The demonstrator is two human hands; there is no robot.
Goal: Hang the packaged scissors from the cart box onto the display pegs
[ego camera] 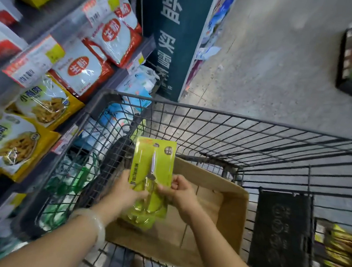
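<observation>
A: Starting nearest the camera, what is seen?

B: Two bare forearms are extended over the cart, and a pale jade-like bangle (94, 222) is worn on the left wrist. A flat lime-green blister pack of scissors (152, 170) is held upright between both hands, above the open brown cardboard box (216, 216).

A: How are the fingers placed?

B: The left hand (124, 191) is wrapped round the pack's lower left edge, with fingers curled behind the card and the thumb laid across its front. The right hand (178, 192) is closed on the lower right edge, the card being pinched between thumb and bent fingers. The scissor blades are pointed up; the handles are partly hidden by the hands.

A: And the box?

B: It is set inside the dark wire shopping cart (236, 126), toward its near end. More green packs seem to be lying in it under the held one, though that cannot be told for certain.

A: What is seen beyond?

B: White and red pouches (84, 69) and yellow snack bags (43, 102) are stacked on the shelves to the left. A dark teal sign with white characters (172, 35) is stood past the cart's front, and grey concrete floor (276, 57) is spread out to the right.
</observation>
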